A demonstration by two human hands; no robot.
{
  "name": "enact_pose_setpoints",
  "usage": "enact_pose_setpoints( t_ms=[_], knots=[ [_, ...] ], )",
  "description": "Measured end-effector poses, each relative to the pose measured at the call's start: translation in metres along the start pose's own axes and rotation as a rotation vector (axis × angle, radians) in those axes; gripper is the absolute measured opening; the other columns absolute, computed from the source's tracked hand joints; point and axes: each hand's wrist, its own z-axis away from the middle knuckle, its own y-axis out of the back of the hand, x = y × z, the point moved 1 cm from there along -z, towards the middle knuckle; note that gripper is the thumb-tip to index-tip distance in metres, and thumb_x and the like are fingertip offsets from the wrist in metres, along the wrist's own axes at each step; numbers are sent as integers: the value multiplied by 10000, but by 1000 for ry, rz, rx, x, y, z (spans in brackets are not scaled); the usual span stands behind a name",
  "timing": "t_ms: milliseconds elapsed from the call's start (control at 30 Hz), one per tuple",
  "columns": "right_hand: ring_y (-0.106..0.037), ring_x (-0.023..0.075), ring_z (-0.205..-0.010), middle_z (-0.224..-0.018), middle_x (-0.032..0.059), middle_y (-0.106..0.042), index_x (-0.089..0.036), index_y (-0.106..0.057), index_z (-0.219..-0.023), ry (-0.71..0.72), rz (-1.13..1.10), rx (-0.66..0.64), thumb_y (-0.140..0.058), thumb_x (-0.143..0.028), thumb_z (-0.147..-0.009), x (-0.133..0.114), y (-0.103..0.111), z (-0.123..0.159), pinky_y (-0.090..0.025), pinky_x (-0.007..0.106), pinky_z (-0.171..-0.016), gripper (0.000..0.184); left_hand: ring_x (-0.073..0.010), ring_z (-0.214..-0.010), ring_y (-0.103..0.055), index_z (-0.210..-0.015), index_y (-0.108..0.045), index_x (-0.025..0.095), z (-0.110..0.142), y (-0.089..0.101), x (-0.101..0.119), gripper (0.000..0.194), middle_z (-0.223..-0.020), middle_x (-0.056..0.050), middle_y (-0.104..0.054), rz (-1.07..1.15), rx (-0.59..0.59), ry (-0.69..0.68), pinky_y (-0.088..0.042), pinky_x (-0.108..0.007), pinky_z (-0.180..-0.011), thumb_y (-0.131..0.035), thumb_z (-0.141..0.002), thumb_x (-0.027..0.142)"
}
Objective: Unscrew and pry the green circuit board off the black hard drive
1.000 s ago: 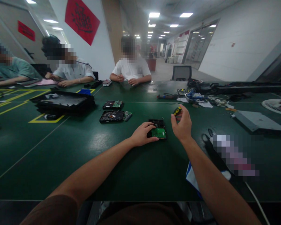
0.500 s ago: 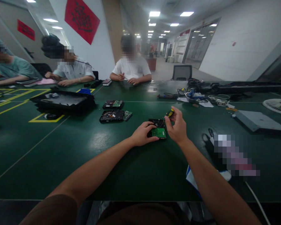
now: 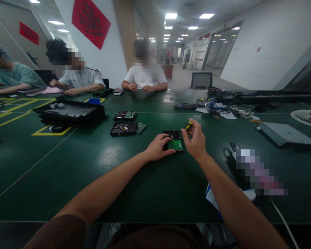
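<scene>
A hard drive with a green circuit board (image 3: 176,145) facing up lies on the green table in front of me. My left hand (image 3: 159,148) grips its left side, with the thumb along the near edge and fingers over the far part. In my right hand (image 3: 196,140) is a screwdriver (image 3: 188,125) with a yellow and black handle, tilted so its shaft points down left toward the drive. Whether the tip touches a screw is too small to tell. Two more hard drives (image 3: 123,128) sit farther left, beside a loose circuit board (image 3: 141,128).
A black tray (image 3: 69,112) stands at the left. Cables (image 3: 214,104) and papers lie at the back right, with a grey metal case (image 3: 287,134) at the right. A blurred-out object (image 3: 259,173) is near my right forearm. Several people sit across the table.
The hard drive has shifted very slightly left under my left hand. The screwdriver's handle has turned and tilted a little in my right hand.
</scene>
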Motion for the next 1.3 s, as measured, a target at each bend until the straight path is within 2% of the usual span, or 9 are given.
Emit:
enact_pose_setpoints(
  t_ms=[967,1300],
  knots=[
    [-700,257,-981,-1350,144,-598,-253,-404,-1471,13,-6,-13,-584,-393,-967,0,-2,1,-623,448,-867,554,-334,-1330,-486,-1325,-599,235,2,2,2,670,-1379,-140,-529,9,-1,-15,-438,-525,-1136,-749,-796,619],
    [-696,234,-887,-1299,130,-632,-248,-439,-1457,64,15,12,-624,-389,-954,1,-3,0,-625,447,-823,555,-326,-1331,-480,-1322,-595,228,3,-2,-1,665,-1377,-134,-526,-3,18,-29,-441,-511,-1136,-738,-805,621]
  ],
)
